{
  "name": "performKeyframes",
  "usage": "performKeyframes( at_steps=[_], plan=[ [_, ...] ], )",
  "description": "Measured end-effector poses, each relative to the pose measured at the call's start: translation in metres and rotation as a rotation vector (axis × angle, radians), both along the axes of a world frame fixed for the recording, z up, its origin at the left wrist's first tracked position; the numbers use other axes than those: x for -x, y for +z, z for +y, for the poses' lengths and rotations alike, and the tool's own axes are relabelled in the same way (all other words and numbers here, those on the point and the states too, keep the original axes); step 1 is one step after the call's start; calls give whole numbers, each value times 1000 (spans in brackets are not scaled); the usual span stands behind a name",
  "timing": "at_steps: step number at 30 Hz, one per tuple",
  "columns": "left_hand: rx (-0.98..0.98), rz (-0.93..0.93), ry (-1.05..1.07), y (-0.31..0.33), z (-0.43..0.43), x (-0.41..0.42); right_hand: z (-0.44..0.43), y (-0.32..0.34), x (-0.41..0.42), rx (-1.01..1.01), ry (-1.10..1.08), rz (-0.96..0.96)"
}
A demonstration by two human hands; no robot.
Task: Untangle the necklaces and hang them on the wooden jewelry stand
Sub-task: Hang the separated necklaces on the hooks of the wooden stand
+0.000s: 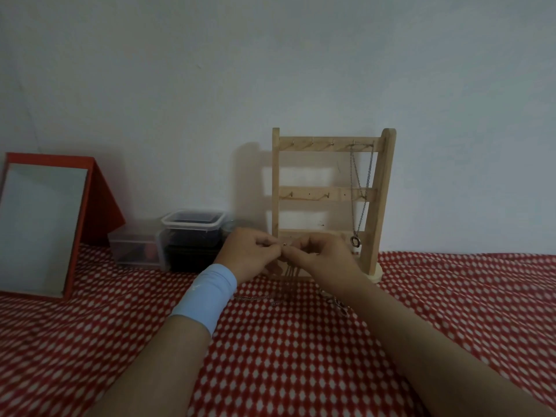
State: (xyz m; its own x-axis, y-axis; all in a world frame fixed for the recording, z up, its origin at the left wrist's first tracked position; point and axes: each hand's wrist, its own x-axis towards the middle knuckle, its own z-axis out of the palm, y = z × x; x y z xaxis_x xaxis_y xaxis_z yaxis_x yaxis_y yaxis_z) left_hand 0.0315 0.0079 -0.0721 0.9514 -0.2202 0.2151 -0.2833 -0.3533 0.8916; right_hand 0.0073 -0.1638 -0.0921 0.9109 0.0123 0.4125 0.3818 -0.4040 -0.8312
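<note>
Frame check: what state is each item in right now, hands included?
Stand: upright, mostly bare.
Hung necklace: hanging at the stand's top right, ring pendant lowest.
Held chain: pinched at the top, strands dangling.
Left hand: pinching the held chain.
Right hand: pinching the held chain.
Loose chains: lying on the cloth.
Mirror: propped, leaning back.
Tub: lid on.
Clear box: lid state unclear.

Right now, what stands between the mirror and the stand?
Head view: a low clear box, a taller lidded box, then a dim round thing near the stand.
</note>
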Motion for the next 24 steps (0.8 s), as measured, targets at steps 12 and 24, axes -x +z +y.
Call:
performKeyframes(
  at_steps=[12,24],
  plan=[
    [242,331,-66,1,3,-7,1,8,1,44,-71,-8],
    [430,551,-262,0,-10,1,-5,11,1,-377,139,171]
  ],
)
